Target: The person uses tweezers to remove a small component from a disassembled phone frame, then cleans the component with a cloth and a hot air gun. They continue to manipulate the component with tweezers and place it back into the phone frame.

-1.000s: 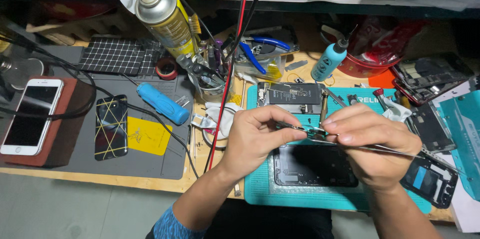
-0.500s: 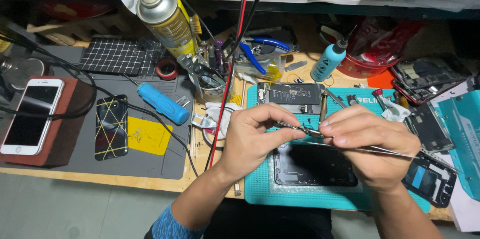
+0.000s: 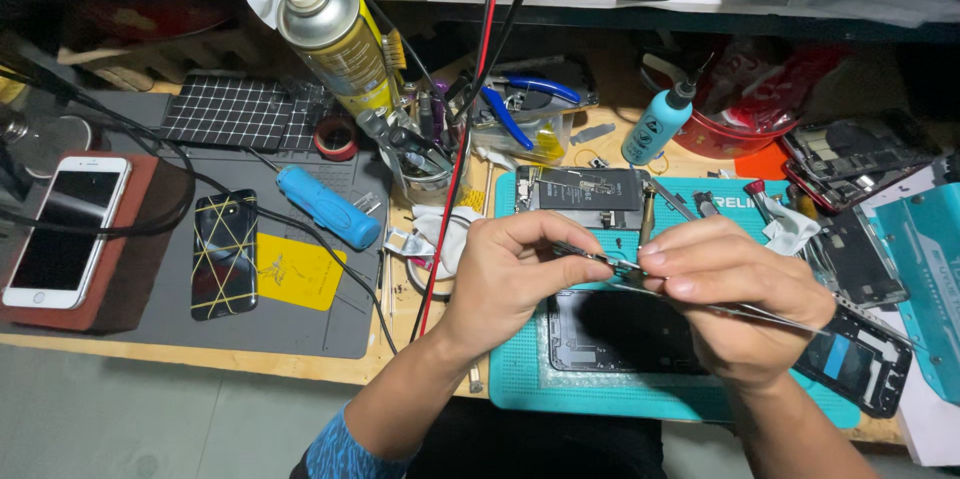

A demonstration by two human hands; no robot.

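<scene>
My left hand and my right hand meet above an opened black phone frame lying on a teal work mat. The right hand pinches thin metal tweezers whose long end runs off to the right. The left hand's fingertips close on a small metal part at the tweezer tips; what the part is, I cannot tell. Just beyond the hands a black phone assembly lies on the same mat.
A grey mat at left carries a blue-handled screwdriver, a patterned black phone and a yellow card. A white phone sits on a brown block. A spray can, blue bottle, tool cup and phone parts crowd the back and right.
Both hands have stayed above the phone frame, shifting only slightly; the fingertips remain pinched together at the tweezer tips.
</scene>
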